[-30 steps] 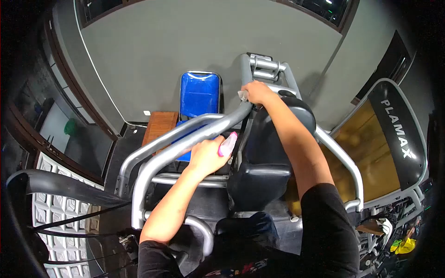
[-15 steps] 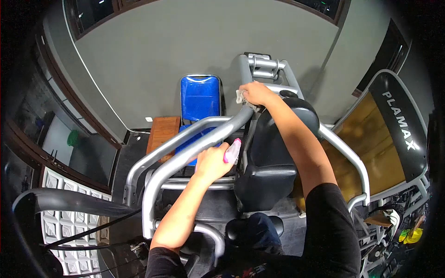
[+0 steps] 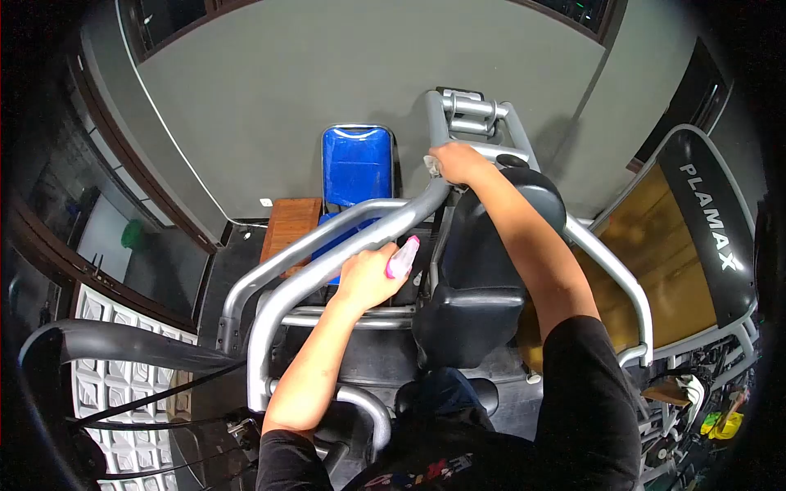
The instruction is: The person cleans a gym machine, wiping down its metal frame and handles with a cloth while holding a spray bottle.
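My right hand (image 3: 460, 164) is closed over the upper bend of the silver machine frame (image 3: 427, 196). A pale crumpled cloth (image 3: 431, 165) pokes out at its fingers and lies against the tube. Lower and to the left, my left hand (image 3: 370, 274) is wrapped around a small pink and translucent spray bottle (image 3: 401, 259). Most of the bottle is hidden by the fingers. This hand sits just beside the lower silver tube. The black padded seat and backrest (image 3: 483, 254) of the machine are below my right forearm.
A blue chair (image 3: 357, 168) and a brown wooden table (image 3: 291, 229) stand by the grey wall. On the right is a PLAMAX panel (image 3: 696, 237). A dark curved machine arm (image 3: 139, 352) with cables reaches in from the left. Another silver handle (image 3: 610, 266) curves beside the seat.
My right hand and the cloth have shifted slightly along the tube. My left hand with the spray bottle has moved a little left. The view has tilted slightly.
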A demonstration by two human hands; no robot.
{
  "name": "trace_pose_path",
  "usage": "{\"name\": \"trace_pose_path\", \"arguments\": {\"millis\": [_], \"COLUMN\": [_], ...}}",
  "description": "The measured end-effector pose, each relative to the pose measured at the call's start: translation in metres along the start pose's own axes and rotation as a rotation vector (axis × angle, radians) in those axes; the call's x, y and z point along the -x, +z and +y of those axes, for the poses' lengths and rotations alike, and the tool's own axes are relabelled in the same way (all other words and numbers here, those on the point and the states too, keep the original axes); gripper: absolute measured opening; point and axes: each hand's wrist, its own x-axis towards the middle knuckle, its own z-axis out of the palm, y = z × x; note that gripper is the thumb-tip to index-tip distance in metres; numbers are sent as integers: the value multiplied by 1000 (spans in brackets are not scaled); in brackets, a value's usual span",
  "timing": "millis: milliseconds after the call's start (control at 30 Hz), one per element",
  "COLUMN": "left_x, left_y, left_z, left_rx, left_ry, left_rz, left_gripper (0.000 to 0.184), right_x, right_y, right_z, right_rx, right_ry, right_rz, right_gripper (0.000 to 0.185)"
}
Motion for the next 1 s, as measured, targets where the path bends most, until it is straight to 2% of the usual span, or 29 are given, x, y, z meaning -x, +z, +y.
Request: {"name": "trace_pose_path", "arguments": {"millis": [33, 100, 200, 267, 300, 367, 433, 500, 567, 600, 700, 733, 767, 867, 933, 967, 1000], "left_x": [1, 1, 2, 2, 3, 1, 2, 2, 3, 2, 2, 2, 2, 3, 4, 4, 3], "left_y": [-1, -1, -4, -5, -4, -4, -5, -5, -3, -4, -4, -2, -1, -3, -4, -4, -4], "left_z": [1, 2, 3, 4, 3, 2, 5, 5, 4, 3, 5, 4, 4, 4, 4, 4, 3], "left_rx": [2, 6, 2, 6, 9, 12, 0, -14, -15, -12, 4, -3, -10, -17, -10, -8, -4], "left_ry": [13, 28, 43, 27, 30, 47, 39, 29, 55, 52, 50, 55, 60, 64, 56, 54, 50], "left_rz": [-1, 1, 15, 21, 23, 32, 22, 13, 9, 12, -9, -13, -16, -7, -2, 0, 3], "left_gripper": [33, 33, 34, 35, 35, 35, 34, 34, 34, 34, 34, 34, 34, 34, 34, 34, 34], "right_x": [6, 14, 10, 12, 16, 30, 45, 47, 42, 40, 34, 38, 36, 48, 60, 60, 56], "right_y": [-2, -14, -15, -18, -15, -7, 0, -6, -21, -28, -18, -10, 8, 17, 5, -4, -11], "right_z": [-5, -9, -4, -13, -19, -35, -49, -47, -32, -28, -31, -41, -52, -70, -60, -51, -45], "right_rx": [-12, -63, -205, -18, -14, 194, 97, 4, -33, -15, 170, 255, 178, 200, 69, -49, -32], "right_ry": [-74, -91, -139, 118, 119, 6, -157, -157, -98, 24, 126, 65, 133, -9, -134, -164, -113], "right_rz": [-9, -85, 18, 35, 36, -45, -30, -51, -36, -45, -48, -50, 20, 56, 7, 45, 57], "right_gripper": [38, 39, 38, 32, 32, 25, 27, 32, 33, 31, 28, 25, 23, 22, 23, 26, 26]}}
